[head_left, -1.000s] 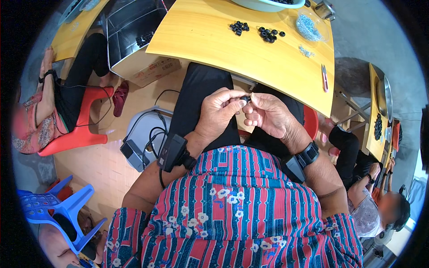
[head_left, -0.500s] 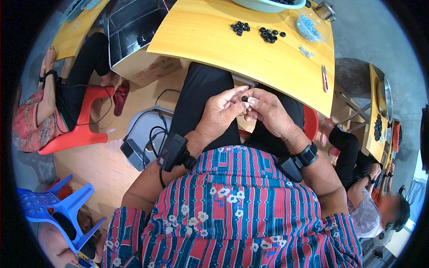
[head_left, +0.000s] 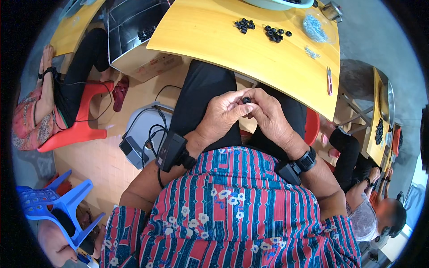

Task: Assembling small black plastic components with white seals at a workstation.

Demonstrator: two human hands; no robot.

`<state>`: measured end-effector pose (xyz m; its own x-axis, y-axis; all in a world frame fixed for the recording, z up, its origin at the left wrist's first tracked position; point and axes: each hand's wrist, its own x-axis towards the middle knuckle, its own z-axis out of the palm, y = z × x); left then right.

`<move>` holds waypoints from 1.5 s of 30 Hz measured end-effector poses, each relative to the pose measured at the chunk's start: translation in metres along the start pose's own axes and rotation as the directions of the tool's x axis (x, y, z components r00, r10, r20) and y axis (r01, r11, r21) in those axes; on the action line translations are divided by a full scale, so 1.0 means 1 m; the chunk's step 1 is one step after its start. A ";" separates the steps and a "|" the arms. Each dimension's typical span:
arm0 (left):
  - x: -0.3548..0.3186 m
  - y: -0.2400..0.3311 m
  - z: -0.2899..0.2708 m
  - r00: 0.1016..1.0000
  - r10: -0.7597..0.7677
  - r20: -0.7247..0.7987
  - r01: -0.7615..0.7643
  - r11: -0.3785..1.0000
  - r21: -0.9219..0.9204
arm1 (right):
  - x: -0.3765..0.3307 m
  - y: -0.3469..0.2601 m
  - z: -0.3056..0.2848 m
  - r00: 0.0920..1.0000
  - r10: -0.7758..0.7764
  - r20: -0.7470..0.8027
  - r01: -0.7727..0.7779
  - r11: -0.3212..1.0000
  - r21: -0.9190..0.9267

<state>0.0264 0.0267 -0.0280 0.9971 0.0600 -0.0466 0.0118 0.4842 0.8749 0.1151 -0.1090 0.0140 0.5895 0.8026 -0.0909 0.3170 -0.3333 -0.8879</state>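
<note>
The right hand (head_left: 267,109) has curled inward around the black piece (head_left: 246,100).

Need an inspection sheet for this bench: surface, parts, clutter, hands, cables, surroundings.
Surface: yellow tabletop, wood-toned.
Job's things: small black part in hand; two clusters of black parts on the tabletop; clear bowl of pale blue bits, a small pile of bits nearby; pale green basin, partly cut off.
Clutter: snips near the right edge; metal cup beyond the bowl.
Left hand: fingers closed on the small black part.
Right hand: same, fingertips meeting the left's.
Cables: black cables left of the legs.
Surroundings: open carton, blue plastic stool, seated people either side.
</note>
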 end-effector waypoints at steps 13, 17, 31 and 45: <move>0.001 -0.005 0.001 1.000 -0.009 -0.016 0.008 0.999 -0.033 | 0.000 -0.005 -0.003 0.998 0.063 0.021 -0.065 0.989 0.134; 0.002 -0.004 0.000 1.000 -0.019 -0.012 0.019 1.000 -0.022 | 0.001 -0.002 -0.004 0.997 0.061 0.037 -0.064 0.996 0.064; 0.003 -0.004 0.006 0.995 0.070 -0.068 -0.077 0.991 -0.109 | 0.006 -0.006 -0.010 0.986 0.142 0.086 -0.153 0.979 0.131; 0.003 -0.006 -0.001 0.984 0.132 -0.118 -0.121 0.988 0.099 | 0.005 0.004 -0.015 0.872 0.287 0.397 -0.486 0.402 0.777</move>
<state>0.0295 0.0252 -0.0335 0.9740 0.2260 0.0130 -0.1015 0.3847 0.9174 0.1308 -0.1138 0.0165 0.3103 0.8003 -0.5131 -0.7359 -0.1394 -0.6625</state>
